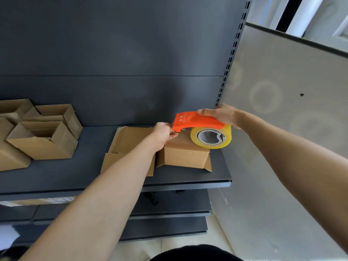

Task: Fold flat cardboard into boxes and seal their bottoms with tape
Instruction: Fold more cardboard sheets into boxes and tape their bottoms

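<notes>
Box (pixel 185 153) sat bottom-up at right end of shelf (pixel 75 176), ready for taping | right hand (pixel 220 114) gripped dispenser (pixel 195 121) above it | left hand (pixel 162 135) pinched at its nose, likely drawing tape (pixel 211 146) to start the seam | flats (pixel 130 140) lay just left

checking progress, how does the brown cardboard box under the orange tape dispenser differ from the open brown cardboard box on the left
The brown cardboard box under the orange tape dispenser is folded shut on top; the left brown cardboard box gapes open. The first's free flaps splay on the dark shelf; the left box's point upward. Both sit there.
</notes>
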Demonstrator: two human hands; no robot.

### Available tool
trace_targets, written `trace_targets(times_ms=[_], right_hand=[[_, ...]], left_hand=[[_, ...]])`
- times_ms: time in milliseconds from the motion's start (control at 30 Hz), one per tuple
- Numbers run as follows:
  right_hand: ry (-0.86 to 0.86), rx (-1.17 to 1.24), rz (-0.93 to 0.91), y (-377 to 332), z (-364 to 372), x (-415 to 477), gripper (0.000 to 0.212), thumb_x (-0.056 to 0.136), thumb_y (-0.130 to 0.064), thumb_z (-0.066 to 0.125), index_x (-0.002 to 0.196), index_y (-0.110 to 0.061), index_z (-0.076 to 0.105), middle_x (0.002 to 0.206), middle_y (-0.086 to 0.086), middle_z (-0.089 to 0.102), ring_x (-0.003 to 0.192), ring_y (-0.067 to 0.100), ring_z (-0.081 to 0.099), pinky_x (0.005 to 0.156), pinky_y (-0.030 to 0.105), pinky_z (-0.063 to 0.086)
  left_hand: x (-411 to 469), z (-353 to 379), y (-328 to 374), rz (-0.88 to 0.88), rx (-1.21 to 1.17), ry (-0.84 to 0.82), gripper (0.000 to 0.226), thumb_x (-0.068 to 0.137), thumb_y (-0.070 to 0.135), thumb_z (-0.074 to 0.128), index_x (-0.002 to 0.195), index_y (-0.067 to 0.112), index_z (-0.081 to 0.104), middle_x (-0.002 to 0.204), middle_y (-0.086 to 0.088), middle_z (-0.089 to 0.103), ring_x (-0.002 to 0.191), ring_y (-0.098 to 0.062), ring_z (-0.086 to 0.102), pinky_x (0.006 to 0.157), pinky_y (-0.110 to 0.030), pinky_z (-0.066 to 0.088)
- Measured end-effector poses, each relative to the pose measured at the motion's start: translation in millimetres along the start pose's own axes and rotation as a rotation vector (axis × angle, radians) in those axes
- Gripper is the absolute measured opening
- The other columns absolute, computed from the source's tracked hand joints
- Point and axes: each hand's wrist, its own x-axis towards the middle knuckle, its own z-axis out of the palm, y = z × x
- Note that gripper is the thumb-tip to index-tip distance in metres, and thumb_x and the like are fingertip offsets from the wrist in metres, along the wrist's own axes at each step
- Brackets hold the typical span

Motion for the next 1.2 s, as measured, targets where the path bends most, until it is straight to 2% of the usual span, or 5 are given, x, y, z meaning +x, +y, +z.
trace_targets(times_ms=[200,467,667,933,1200], right_hand=[[-0.001,-0.051,0.033,3,6,-1,0.084,0.073,-0.07,0.062,0.131,-0.013,0.042,0.125,0.01,0.057,0.111,0.029,0.057,0.102,0.045,0.044],[-0.045,-0.087,0.025,-2,12,4,0.097,0.044,-0.085,0.062,0.108,-0.012,0.062,0.108,0.006,0.068,0.096,0.025,0.066,0.096,0.044,0.05],[-0.006,-0.06,0.052,-1,11,6,0.084,0.071,-0.066,0.066,0.132,-0.014,0.041,0.121,0.008,0.058,0.11,0.028,0.058,0.103,0.045,0.044],[0.004,0.033,0.01,2,10,7,0.053,0.079,-0.055,0.067,0.11,-0.018,0.045,0.109,0.005,0.059,0.099,0.025,0.06,0.097,0.039,0.048],[-0.002,0.137,0.024,13,6,5,0.059,0.076,-0.056,0.069,0.111,-0.01,0.059,0.103,0.009,0.068,0.084,0.02,0.065,0.081,0.034,0.053]], left_hand=[[0,6,-11,-0.004,-0.094,0.007,0.012,0.097,0.008,0.05,0.096,0.0,0.058,0.081,-0.008,0.062,0.076,-0.013,0.058,0.07,-0.021,0.049],[4,-14,-19,-0.051,-0.211,0.095,0.017,0.099,0.009,0.047,0.083,0.004,0.049,0.083,-0.011,0.054,0.072,-0.016,0.056,0.064,-0.025,0.051],[6,-50,-22,-0.118,-0.128,0.296,0.013,0.098,0.012,0.049,0.087,0.005,0.048,0.088,-0.009,0.051,0.071,-0.019,0.062,0.077,-0.035,0.058],[-5,-54,-27,-0.199,-0.07,0.181,0.032,0.083,0.027,0.072,0.1,0.004,0.057,0.081,-0.006,0.055,0.072,-0.019,0.065,0.065,-0.028,0.06],[-9,-14,-12,-0.237,-0.349,0.113,0.037,0.087,0.016,0.068,0.115,0.004,0.047,0.087,-0.016,0.066,0.073,-0.025,0.068,0.067,-0.035,0.06]])
